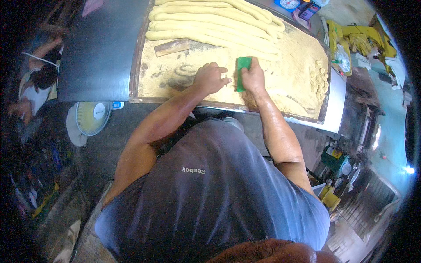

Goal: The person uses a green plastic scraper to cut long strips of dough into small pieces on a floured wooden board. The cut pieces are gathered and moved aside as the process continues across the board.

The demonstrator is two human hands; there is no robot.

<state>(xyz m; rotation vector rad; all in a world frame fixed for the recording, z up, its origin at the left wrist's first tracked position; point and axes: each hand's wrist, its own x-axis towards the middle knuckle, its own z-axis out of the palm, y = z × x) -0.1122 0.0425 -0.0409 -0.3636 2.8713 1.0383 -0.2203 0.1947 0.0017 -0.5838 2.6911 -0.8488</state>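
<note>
My right hand grips a flat green dough scraper, held with its long side pointing away from me over the floured board. To its left, my left hand hovers over or rests on the flour, thumb and index finger apart; I see nothing held in it. Beyond both hands lie several long, pale yellow dough ropes, side by side across the board. A rectangular wooden block sits in the flour below the ropes' left end. Small pieces of dough are scattered near the board's right edge.
A dark tabletop extends left of the wood-rimmed board. Below it stands a fan. Another person's arm shows at far left. A blue dial scale stands at the back; yellow containers are on the right.
</note>
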